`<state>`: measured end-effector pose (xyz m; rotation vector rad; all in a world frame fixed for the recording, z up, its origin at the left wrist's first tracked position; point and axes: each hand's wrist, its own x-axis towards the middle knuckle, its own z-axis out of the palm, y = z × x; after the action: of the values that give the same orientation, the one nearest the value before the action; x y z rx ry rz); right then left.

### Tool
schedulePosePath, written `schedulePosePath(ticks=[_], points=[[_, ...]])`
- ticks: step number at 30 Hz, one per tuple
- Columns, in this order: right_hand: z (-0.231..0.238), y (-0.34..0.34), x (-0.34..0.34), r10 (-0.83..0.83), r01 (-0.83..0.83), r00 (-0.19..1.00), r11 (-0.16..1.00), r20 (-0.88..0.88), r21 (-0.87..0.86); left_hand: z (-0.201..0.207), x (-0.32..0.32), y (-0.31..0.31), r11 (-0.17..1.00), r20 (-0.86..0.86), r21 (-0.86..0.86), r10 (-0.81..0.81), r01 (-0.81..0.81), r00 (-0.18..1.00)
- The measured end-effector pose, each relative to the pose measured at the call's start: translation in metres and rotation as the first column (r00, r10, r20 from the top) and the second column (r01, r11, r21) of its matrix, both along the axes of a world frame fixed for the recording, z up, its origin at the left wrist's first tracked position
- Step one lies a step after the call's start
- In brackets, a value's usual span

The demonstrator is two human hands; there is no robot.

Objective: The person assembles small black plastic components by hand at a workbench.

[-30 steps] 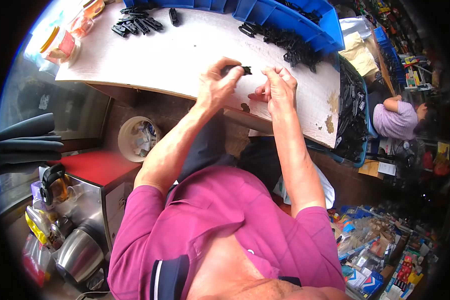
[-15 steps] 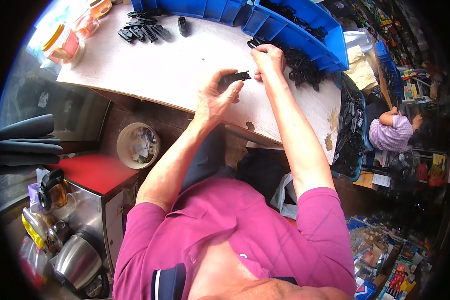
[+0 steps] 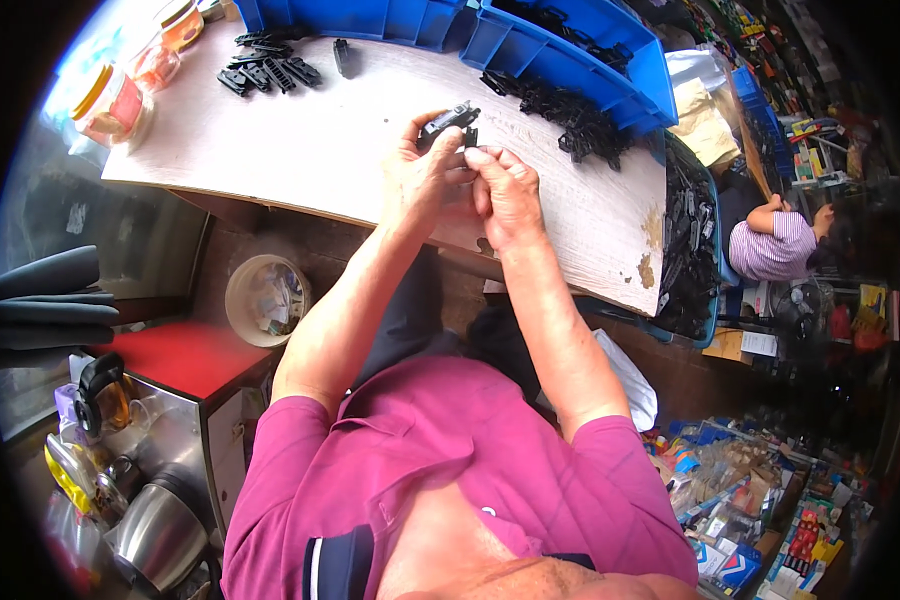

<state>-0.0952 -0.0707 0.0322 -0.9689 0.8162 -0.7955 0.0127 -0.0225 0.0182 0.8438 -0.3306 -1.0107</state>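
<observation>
My left hand holds a narrow black plastic piece between thumb and fingers above the white tabletop. Close beside it, my right hand pinches a small black part, which stands against the piece's near right end. Whether the two are joined, I cannot tell. To the right lies a loose heap of small black plastic parts. At the back left, several similar black pieces are grouped together. A single black piece lies a little apart from them.
Blue plastic bins line the table's back edge; the right one holds black parts. Orange-lidded jars stand at the left corner. A pail of scraps sits below. Another crate of black parts adjoins the right edge. Beyond it a person in stripes works.
My right hand has moved from the heap of parts leftward to my left hand, bringing a small black part. The piece in my left hand is now tilted more upward.
</observation>
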Motion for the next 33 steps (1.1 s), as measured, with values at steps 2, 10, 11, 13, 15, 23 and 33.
schedulePosePath(ticks=[2,10,11,13,15,23,33], points=[[0.004,0.007,-0.003,-0.005,0.004,1.0,1.0,0.029,0.007,0.001,-0.004,-0.001,0.998,-0.032,-0.007,-0.064,0.063,0.997],[-0.006,0.004,-0.021,-0.058,0.058,0.998,0.994,0.012,-0.09,-0.013,-0.02,0.002,1.0,0.266,0.016,-0.006,0.002,0.964],[-0.007,0.004,-0.024,-0.042,0.044,0.998,0.997,0.043,-0.066,-0.013,-0.022,0.003,1.0,0.302,0.006,0.004,-0.006,0.953],[-0.008,0.005,-0.027,-0.034,0.037,0.997,0.998,0.066,-0.048,-0.014,-0.021,0.005,1.0,0.342,-0.003,0.003,-0.002,0.94],[-0.004,0.005,-0.034,-0.043,0.048,0.997,0.997,0.069,-0.06,-0.015,-0.018,0.007,1.0,0.294,0.011,-0.02,0.018,0.956],[0.017,0.002,-0.047,-0.104,0.137,0.97,0.98,0.221,-0.141,-0.01,-0.015,0.012,0.966,0.42,0.137,-0.258,0.22,0.87],[-0.001,0.002,-0.047,-0.068,0.099,0.982,0.98,0.176,-0.171,-0.017,-0.012,0.006,0.934,0.617,0.228,-0.357,0.274,0.702]])
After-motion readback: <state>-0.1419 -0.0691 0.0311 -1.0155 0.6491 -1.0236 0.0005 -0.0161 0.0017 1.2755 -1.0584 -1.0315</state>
